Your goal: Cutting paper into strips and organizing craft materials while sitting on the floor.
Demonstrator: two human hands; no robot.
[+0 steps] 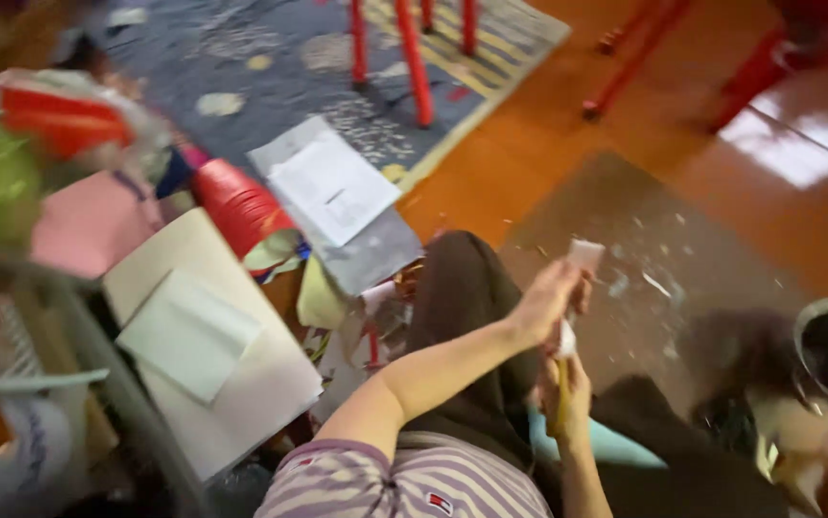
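Two hands grip one pale stick (blurred).

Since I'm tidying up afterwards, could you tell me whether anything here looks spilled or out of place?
Yes: pale scraps lie scattered over the grey mat on the floor, just beyond the left hand, which holds a small white piece. Loose sheets of paper and a red roll lie heaped untidily at the left.

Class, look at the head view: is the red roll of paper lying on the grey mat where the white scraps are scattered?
No: the red roll lies among the paper sheets on the left, well apart from the grey mat with its scraps.
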